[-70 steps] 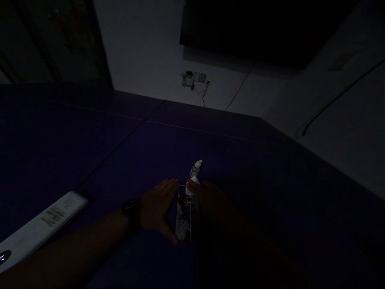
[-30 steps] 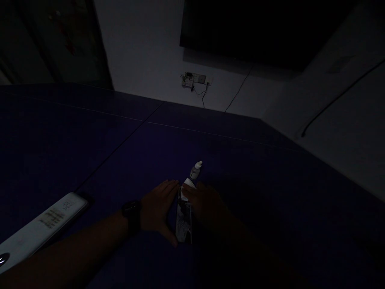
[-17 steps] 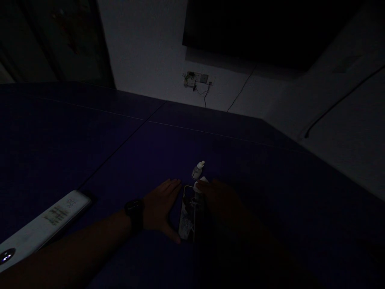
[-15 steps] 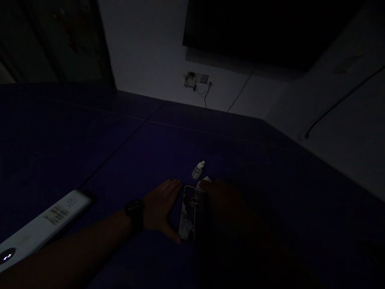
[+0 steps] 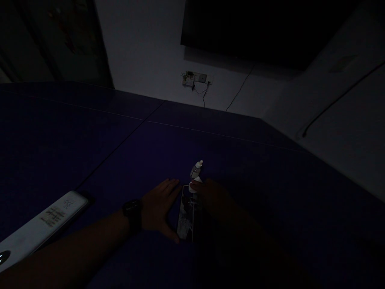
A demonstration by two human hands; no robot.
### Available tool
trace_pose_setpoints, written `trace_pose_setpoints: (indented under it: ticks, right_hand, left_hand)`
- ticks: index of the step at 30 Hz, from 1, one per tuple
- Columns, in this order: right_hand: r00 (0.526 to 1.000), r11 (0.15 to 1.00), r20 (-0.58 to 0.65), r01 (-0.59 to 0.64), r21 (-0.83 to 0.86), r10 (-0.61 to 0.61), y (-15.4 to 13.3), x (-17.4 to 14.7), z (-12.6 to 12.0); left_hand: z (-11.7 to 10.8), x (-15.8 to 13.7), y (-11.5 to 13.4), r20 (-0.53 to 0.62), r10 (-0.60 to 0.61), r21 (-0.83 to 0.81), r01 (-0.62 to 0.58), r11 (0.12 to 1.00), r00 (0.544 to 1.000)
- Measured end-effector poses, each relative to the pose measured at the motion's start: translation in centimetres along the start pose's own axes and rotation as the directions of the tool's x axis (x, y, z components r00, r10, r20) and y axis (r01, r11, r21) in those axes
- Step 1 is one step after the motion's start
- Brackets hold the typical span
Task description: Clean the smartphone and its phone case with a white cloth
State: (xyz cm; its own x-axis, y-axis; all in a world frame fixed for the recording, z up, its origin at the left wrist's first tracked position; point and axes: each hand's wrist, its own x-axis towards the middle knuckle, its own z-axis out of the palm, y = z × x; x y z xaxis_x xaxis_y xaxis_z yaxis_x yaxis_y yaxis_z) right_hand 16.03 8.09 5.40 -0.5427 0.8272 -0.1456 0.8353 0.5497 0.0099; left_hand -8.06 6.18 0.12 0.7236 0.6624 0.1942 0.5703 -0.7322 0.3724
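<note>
A phone (image 5: 185,218) with a dark picture on its face lies on the dark blue surface, its pale rim catching the light. Along its left side rests my left hand (image 5: 158,206), fingers stretched out and the thumb at the phone's lower left corner. My right hand (image 5: 212,198) is closed on a white cloth (image 5: 195,185) pressed at the phone's top end; whether it is cloth or tissue is hard to tell. Just beyond stands a small clear dropper bottle (image 5: 195,170) with a white cap. The right forearm is lost in shadow.
At the left lies a long white device (image 5: 45,224) with a label and a lit round spot. A dark television (image 5: 255,32) hangs on the wall above sockets (image 5: 197,77) with cables. The room is very dim.
My right hand has moved left with the white cloth, from the phone's upper right side onto its top end. The left hand keeps its place along the phone.
</note>
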Motion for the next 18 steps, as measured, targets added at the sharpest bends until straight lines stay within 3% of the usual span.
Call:
trace_pose_setpoints:
  ticks: [6,13,18]
  right_hand:
    - [0.995,0.996,-0.048,0.088,-0.02,-0.089,-0.7,1.0,1.0]
    - [0.992,0.993,-0.051,0.115,-0.021,-0.116,-1.1,1.0,0.4]
    - [0.976,0.974,-0.043,0.211,-0.085,-0.215,-1.7,0.9,0.2]
  left_hand:
    - [0.2,0.0,-0.3,0.013,0.015,-0.004,-0.015,1.0,1.0]
    - [0.1,0.0,-0.3,0.016,0.016,0.008,-0.016,1.0,1.0]
    - [0.2,0.0,-0.3,-0.004,0.03,-0.006,-0.03,1.0,1.0]
